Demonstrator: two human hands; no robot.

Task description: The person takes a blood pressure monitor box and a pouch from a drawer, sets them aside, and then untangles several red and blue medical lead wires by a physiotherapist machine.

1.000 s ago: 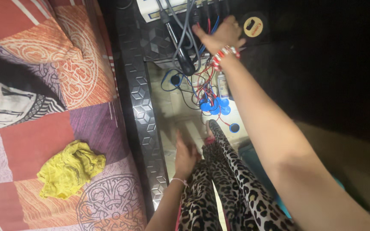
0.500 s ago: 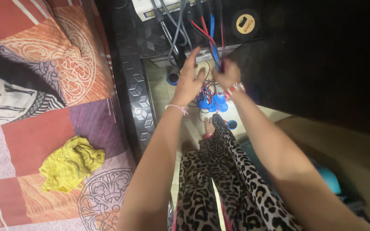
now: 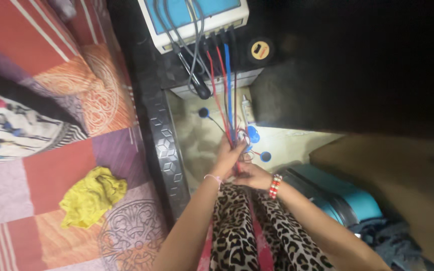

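Note:
A white box-shaped device with a blue top [image 3: 197, 17] stands at the top of the head view, with red, blue and grey leads [image 3: 223, 85] running down from it. My left hand [image 3: 228, 158] and my right hand [image 3: 253, 175] are close together over my leopard-print lap, both closed around the bundle of red and blue wires. Round blue pads [image 3: 252, 134] hang at the wire ends just beyond my fingers; one more blue pad [image 3: 265, 156] lies to the right on the pale floor. A red and white beaded bracelet is on my right wrist.
A bed with a patchwork cover [image 3: 51, 165] fills the left, with a crumpled yellow cloth [image 3: 92, 195] on it and a dark embossed bed frame [image 3: 161, 145] along its edge. A teal object [image 3: 347, 200] lies at the right. A loose blue pad [image 3: 203, 112] rests near the device.
Both hands have come down from the device's sockets toward my lap, drawing the red and blue wires with them. The camera has tilted, showing more of the device.

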